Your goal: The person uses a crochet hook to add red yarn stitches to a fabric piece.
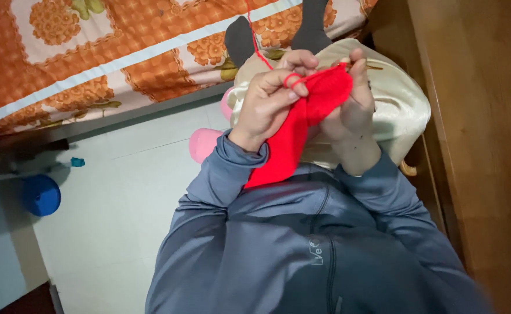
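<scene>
We hold the red knitted wool strip (302,125) in front of the chest, its upper edge between both hands and its lower end hanging onto the grey zip jacket (302,244). The left hand (270,104) has its fingers (293,87) curled shut on the fabric, with a loop of red yarn strand (255,43) round the forefinger. The right hand (354,104) pinches the upper edge, fingers together, near a thin wooden needle (373,67). For this stitch we judge it best to keep the strand evenly taut and the fabric edge close to the needle tip. Below lies a white tiled floor (116,192); far left an orange floral bed cover (92,52); a blue round object (41,195) at left; a wooden cabinet (482,116) at right
</scene>
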